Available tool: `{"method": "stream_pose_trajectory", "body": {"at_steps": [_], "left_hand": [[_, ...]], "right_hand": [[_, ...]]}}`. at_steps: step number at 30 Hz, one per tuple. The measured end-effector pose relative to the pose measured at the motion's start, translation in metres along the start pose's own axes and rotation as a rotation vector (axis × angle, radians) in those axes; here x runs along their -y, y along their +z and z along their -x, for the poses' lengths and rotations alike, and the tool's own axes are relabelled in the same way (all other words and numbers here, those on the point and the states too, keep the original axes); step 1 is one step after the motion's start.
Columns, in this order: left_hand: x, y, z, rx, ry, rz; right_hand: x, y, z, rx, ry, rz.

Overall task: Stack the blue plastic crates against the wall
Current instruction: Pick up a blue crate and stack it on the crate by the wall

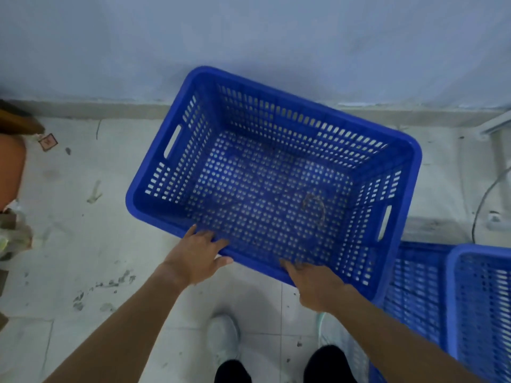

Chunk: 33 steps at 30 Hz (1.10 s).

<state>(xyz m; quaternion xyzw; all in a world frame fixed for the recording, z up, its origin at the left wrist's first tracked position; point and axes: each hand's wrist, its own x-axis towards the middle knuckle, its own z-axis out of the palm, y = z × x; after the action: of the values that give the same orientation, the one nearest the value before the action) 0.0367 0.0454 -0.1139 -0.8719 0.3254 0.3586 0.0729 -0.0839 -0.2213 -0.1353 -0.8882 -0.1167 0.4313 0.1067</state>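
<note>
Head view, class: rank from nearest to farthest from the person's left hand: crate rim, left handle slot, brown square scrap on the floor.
From the left hand:
1. Crate rim, gripped under its fingers.
2. Left handle slot, up the crate's left wall.
3. Brown scrap, far left near the wall.

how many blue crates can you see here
3: one crate held near the wall; one at lower right; another beside it, partly hidden. More may lie out of view.

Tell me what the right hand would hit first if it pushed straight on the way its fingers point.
The right hand grips the near rim of the blue crate, fingers aimed up and left over the inside. Straight on, it would likely meet the crate's perforated floor first, though depth is unclear.
</note>
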Motion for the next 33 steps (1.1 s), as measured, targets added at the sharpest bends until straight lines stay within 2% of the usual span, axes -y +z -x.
{"method": "stream_pose_trajectory", "body": {"at_steps": [2, 5, 12, 15, 22, 26, 33], "left_hand": [[-0.003, -0.003, -0.003, 0.000, -0.014, 0.014], [-0.008, -0.006, -0.012, -0.025, -0.011, 0.023], [0.004, -0.044, -0.049, -0.003, 0.087, -0.157], [0.001, -0.053, -0.056, -0.087, 0.094, -0.155], [-0.009, -0.058, -0.055, -0.082, -0.031, 0.008], [-0.013, -0.056, -0.050, -0.042, -0.098, -0.026], [-0.015, -0.073, -0.006, -0.116, -0.164, 0.317]], "right_hand": [[-0.006, -0.008, -0.001, 0.003, -0.018, 0.111], [-0.023, -0.021, -0.003, -0.035, -0.003, 0.151], [-0.087, -0.075, -0.021, -0.048, 0.107, 0.212], [-0.108, -0.093, -0.023, -0.053, 0.151, 0.270], [-0.109, -0.086, -0.016, -0.109, 0.241, 0.279], [-0.107, -0.082, -0.013, -0.123, 0.336, 0.139], [-0.094, -0.079, 0.041, -0.248, 0.364, 0.014]]}}
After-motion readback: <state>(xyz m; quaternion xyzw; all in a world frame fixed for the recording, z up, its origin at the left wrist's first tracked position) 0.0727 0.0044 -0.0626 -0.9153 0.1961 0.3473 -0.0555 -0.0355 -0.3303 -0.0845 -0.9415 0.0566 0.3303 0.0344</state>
